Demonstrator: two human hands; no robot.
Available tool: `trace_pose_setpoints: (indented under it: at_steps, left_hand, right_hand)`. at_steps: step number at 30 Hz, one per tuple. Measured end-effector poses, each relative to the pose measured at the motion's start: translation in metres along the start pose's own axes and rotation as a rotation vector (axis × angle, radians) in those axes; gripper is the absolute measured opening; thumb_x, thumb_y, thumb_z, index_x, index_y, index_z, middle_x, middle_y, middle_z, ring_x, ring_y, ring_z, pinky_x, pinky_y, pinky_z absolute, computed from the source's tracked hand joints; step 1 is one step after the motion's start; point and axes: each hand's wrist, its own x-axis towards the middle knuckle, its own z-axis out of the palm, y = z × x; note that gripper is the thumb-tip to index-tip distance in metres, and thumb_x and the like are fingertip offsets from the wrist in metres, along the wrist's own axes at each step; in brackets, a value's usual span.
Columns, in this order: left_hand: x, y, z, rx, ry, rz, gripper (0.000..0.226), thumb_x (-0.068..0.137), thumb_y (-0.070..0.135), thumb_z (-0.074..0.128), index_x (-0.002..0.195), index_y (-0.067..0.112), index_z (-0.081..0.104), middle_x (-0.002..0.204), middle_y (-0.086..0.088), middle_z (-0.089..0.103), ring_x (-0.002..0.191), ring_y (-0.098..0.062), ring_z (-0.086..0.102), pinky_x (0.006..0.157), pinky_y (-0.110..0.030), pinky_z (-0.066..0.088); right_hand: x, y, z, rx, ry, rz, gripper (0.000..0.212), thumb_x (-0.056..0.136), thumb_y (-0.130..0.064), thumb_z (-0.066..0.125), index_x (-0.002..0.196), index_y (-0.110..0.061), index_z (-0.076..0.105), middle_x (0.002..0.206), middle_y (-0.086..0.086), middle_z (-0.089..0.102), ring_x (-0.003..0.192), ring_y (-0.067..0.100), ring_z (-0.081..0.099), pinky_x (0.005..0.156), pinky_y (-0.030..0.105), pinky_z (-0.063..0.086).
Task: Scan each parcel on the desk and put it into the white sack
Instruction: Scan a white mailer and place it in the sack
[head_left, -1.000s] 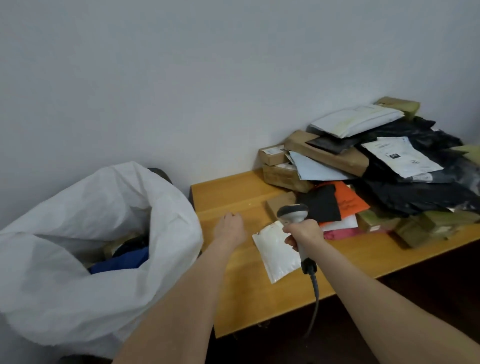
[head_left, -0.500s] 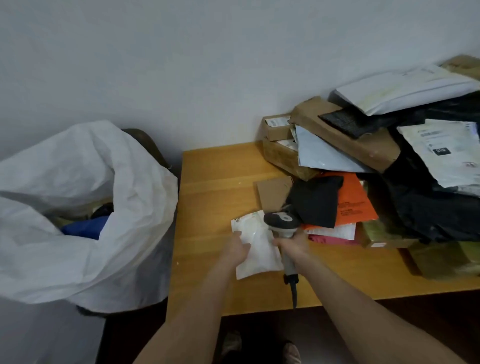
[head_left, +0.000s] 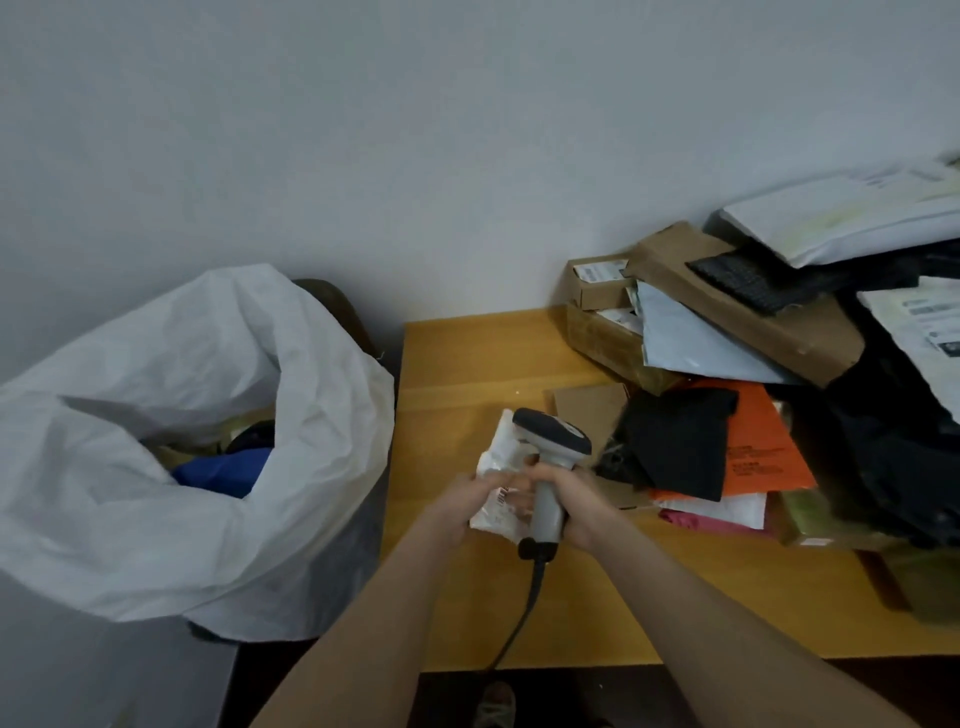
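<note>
Left hand (head_left: 460, 501): was a fist on the desk (head_left: 467, 364), apart from the parcel; now grips the white parcel (head_left: 496, 457).
White parcel: lay flat; now raised off the desk and crumpled, label showing.
Scanner (head_left: 553, 441): right hand (head_left: 576, 506) has brought it close against the parcel.

Left hand (head_left: 462, 500) grips small white plastic parcel (head_left: 497, 453) over yellow wooden worktop (head_left: 467, 364); right hand (head_left: 583, 512) holds grey corded barcode scanner (head_left: 553, 437). Open white sack (head_left: 208, 384) at 9 o'clock.

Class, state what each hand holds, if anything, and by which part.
The left hand grips the white parcel by its left edge; the right hand grips the scanner by its handle.
</note>
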Motion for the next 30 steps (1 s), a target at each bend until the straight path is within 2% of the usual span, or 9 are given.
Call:
trace_pose_setpoints:
  at_steps: [3,5,7,9,15,17,19,23,30]
  left_hand:
    - [-0.003,0.022,-0.015,-0.056,0.032,0.065,0.031,0.090,0.014,0.062,0.117,-0.001,0.057,0.104,-0.018,0.068,0.095,-0.033,0.067,0.089,-0.050,0.053]
    - [-0.007,0.039,-0.027,-0.093,0.043,0.127,0.026,0.091,0.011,0.061,0.114,-0.002,0.057,0.103,-0.017,0.068,0.092,-0.032,0.067,0.084,-0.047,0.055]
    - [-0.011,0.054,-0.037,-0.095,0.049,0.205,0.026,0.091,0.010,0.062,0.114,-0.001,0.058,0.101,-0.015,0.069,0.090,-0.030,0.068,0.080,-0.045,0.056]
    - [-0.016,0.067,-0.041,-0.099,0.031,0.279,0.028,0.091,0.011,0.062,0.116,0.000,0.058,0.106,-0.015,0.069,0.095,-0.031,0.068,0.083,-0.046,0.056]
    - [-0.026,0.094,-0.041,0.034,-0.051,0.343,0.027,0.092,0.009,0.059,0.118,-0.001,0.059,0.106,-0.012,0.070,0.095,-0.026,0.068,0.077,-0.039,0.057]
    - [-0.028,0.100,-0.040,0.083,-0.023,0.358,0.027,0.090,0.007,0.061,0.116,-0.001,0.060,0.105,-0.012,0.070,0.091,-0.025,0.069,0.072,-0.036,0.058]
    - [-0.027,0.104,-0.039,0.072,0.040,0.388,0.025,0.089,0.006,0.063,0.113,-0.001,0.062,0.101,-0.012,0.070,0.086,-0.023,0.069,0.068,-0.033,0.058]
    - [-0.020,0.110,-0.034,-0.016,0.134,0.421,0.029,0.088,0.006,0.065,0.115,-0.002,0.062,0.105,-0.015,0.070,0.092,-0.029,0.069,0.082,-0.045,0.057]
    - [-0.012,0.118,-0.026,-0.113,0.174,0.420,0.035,0.088,0.006,0.065,0.122,0.000,0.059,0.110,-0.016,0.068,0.094,-0.031,0.068,0.085,-0.051,0.055]
  right_hand:
    - [-0.011,-0.018,0.009,-0.006,-0.012,-0.055,0.011,0.083,-0.002,0.068,0.091,0.000,0.062,0.080,0.014,0.068,0.071,0.028,0.066,0.066,0.039,0.054]
    - [-0.018,-0.032,0.011,0.019,0.118,-0.161,0.013,0.082,0.000,0.069,0.094,-0.002,0.062,0.088,0.014,0.071,0.081,0.029,0.070,0.072,0.041,0.057]
    - [-0.026,-0.045,0.009,0.022,0.242,-0.241,0.017,0.083,-0.002,0.069,0.098,-0.005,0.061,0.090,0.013,0.070,0.078,0.025,0.070,0.065,0.035,0.056]
    - [-0.033,-0.054,0.008,0.008,0.285,-0.284,0.017,0.085,-0.004,0.068,0.101,-0.005,0.060,0.089,0.012,0.069,0.073,0.022,0.068,0.061,0.030,0.054]
    - [-0.045,-0.069,0.012,0.060,0.252,-0.289,0.025,0.082,-0.001,0.070,0.105,-0.001,0.060,0.096,0.018,0.073,0.084,0.029,0.074,0.080,0.040,0.060]
    - [-0.049,-0.072,0.012,0.063,0.275,-0.322,0.026,0.081,-0.001,0.072,0.104,-0.001,0.060,0.093,0.017,0.073,0.085,0.030,0.073,0.076,0.039,0.061]
    - [-0.051,-0.074,0.012,0.015,0.331,-0.351,0.026,0.080,-0.003,0.072,0.103,-0.002,0.060,0.093,0.015,0.071,0.080,0.027,0.072,0.065,0.034,0.058]
    - [-0.058,-0.070,0.010,-0.050,0.419,-0.392,0.020,0.079,-0.008,0.072,0.095,0.000,0.064,0.076,0.013,0.068,0.062,0.020,0.061,0.063,0.032,0.053]
    - [-0.089,-0.037,0.026,-0.144,0.369,-0.404,0.012,0.086,-0.009,0.067,0.089,0.002,0.066,0.060,0.010,0.064,0.050,0.017,0.057,0.051,0.027,0.048]
